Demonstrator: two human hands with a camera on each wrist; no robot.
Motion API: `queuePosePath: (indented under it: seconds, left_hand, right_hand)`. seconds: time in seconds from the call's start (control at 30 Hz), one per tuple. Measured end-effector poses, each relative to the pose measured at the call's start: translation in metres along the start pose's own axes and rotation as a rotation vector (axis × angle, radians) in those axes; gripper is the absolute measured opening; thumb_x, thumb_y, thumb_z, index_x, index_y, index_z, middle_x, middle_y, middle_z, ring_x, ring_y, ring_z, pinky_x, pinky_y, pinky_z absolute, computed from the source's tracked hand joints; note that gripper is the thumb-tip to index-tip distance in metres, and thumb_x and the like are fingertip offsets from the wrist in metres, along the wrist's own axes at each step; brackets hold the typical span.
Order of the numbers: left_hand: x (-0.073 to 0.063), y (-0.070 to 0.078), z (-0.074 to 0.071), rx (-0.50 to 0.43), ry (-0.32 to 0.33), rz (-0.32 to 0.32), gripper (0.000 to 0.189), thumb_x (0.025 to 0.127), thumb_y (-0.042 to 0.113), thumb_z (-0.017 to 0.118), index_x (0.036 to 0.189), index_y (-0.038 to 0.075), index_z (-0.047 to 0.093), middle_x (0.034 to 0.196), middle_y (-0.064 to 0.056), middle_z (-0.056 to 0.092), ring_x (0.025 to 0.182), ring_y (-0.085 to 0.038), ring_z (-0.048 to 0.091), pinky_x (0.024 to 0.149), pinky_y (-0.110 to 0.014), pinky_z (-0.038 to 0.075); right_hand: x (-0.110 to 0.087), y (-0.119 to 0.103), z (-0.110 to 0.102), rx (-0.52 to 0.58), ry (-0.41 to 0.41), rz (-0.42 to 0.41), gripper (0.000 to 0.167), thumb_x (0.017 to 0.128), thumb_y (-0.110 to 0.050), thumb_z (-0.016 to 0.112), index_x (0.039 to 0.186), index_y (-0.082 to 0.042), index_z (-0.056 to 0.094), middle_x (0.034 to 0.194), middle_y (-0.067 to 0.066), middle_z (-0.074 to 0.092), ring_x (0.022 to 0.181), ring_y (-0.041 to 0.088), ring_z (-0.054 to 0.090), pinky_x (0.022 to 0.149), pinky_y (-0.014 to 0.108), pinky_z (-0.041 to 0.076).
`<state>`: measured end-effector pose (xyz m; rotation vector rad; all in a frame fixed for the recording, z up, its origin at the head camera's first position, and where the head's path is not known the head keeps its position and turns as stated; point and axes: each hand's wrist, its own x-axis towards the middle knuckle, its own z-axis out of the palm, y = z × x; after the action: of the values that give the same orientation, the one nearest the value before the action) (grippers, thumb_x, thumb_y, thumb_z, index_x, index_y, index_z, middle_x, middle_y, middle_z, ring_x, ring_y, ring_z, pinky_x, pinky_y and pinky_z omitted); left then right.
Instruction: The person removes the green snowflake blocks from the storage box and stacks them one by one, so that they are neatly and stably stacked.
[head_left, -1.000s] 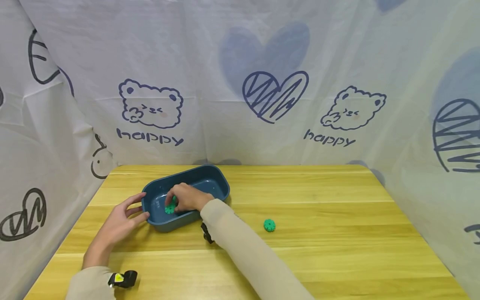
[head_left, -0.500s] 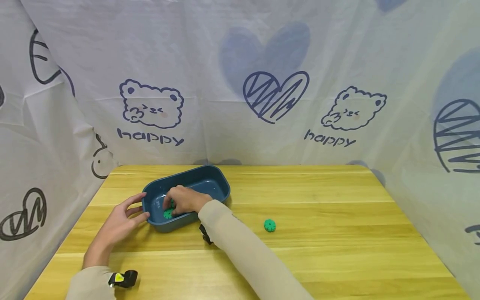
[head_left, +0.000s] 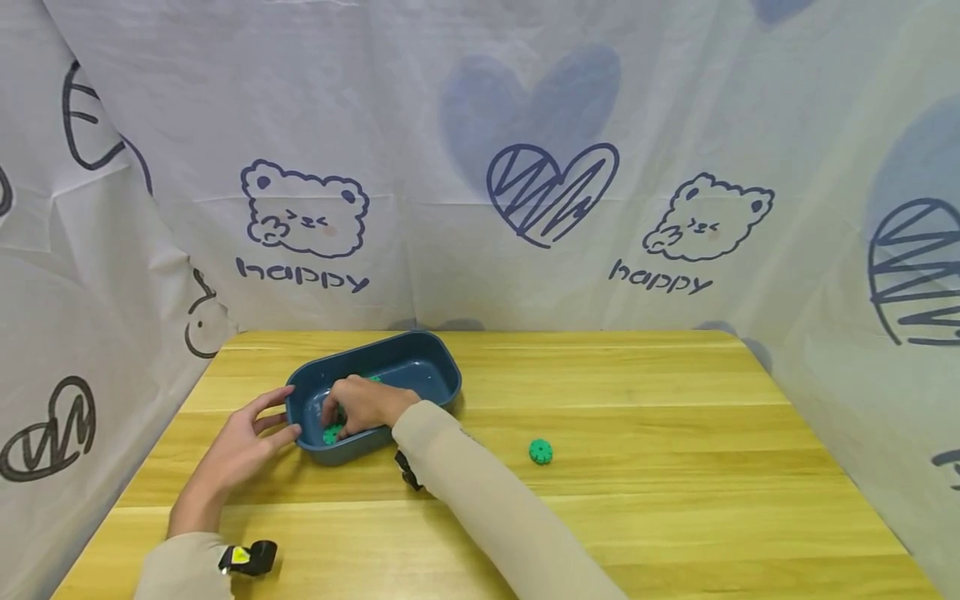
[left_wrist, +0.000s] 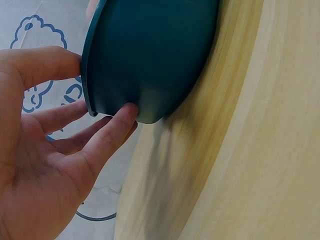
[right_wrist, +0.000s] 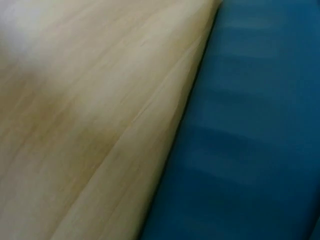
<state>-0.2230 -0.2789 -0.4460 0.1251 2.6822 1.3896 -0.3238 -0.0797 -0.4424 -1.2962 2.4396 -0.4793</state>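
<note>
A dark blue oblong bin (head_left: 427, 398) stands at the back left of the table. My left hand (head_left: 238, 446) touches its left end with spread, fairly straight fingers; in the left wrist view those fingers (left_wrist: 112, 132) rest against the outer wall and rim. Inside the bin my right hand (head_left: 363, 402) pinches a green notched disc (head_left: 331, 435) low at the left end, partly hidden by the fingers. Behind that hand a bit of another green piece (head_left: 375, 379) shows in the bin. The right wrist view holds only the bin's outer wall (right_wrist: 240, 125) and tabletop, blurred.
One more green notched disc (head_left: 540, 452) lies flat on the wooden table (head_left: 675, 500), right of the bin and beyond the right forearm. A printed white cloth (head_left: 420, 250) hangs behind the table and along both sides.
My right hand has shifted slightly left and toward me inside the bin, with the green disc at its fingertips. A green piece behind the hand has come into sight. The left hand stays put.
</note>
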Motion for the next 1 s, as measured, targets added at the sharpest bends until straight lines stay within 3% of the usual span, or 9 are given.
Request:
queuePosePath:
  seconds: [0.33, 0.6, 1.0]
  left_hand:
    - [-0.0012, 0.0008, 0.0005, 0.002, 0.000, -0.001, 0.072, 0.101, 0.021, 0.065, 0.161, 0.004, 0.029, 0.162, -0.031, 0.031, 0.141, -0.052, 0.048, 0.089, -0.013, 0.048]
    - [-0.0004, 0.0006, 0.0010, 0.007, 0.000, 0.003, 0.072, 0.101, 0.021, 0.065, 0.161, 0.004, 0.030, 0.162, -0.031, 0.031, 0.141, -0.052, 0.048, 0.096, -0.024, 0.052]
    - [-0.0007, -0.0004, 0.0001, -0.006, 0.003, 0.009, 0.072, 0.101, 0.020, 0.065, 0.162, 0.004, 0.029, 0.162, -0.031, 0.031, 0.141, -0.052, 0.047, 0.088, -0.013, 0.048]
  right_hand:
    - [0.0017, -0.0008, 0.0019, 0.023, -0.023, 0.033, 0.030, 0.089, -0.015, 0.081, 0.119, -0.015, 0.079, 0.115, -0.004, 0.079, 0.100, 0.002, 0.071, 0.086, 0.011, 0.053]
    - [0.0004, 0.0007, 0.0003, 0.033, -0.044, 0.083, 0.026, 0.090, -0.016, 0.081, 0.116, -0.016, 0.079, 0.112, -0.005, 0.078, 0.100, 0.003, 0.068, 0.087, 0.015, 0.053]
    - [-0.0027, 0.0011, -0.0032, 0.047, -0.038, 0.088, 0.024, 0.091, -0.011, 0.079, 0.114, -0.015, 0.077, 0.109, -0.005, 0.076, 0.097, 0.003, 0.066, 0.084, 0.013, 0.052]
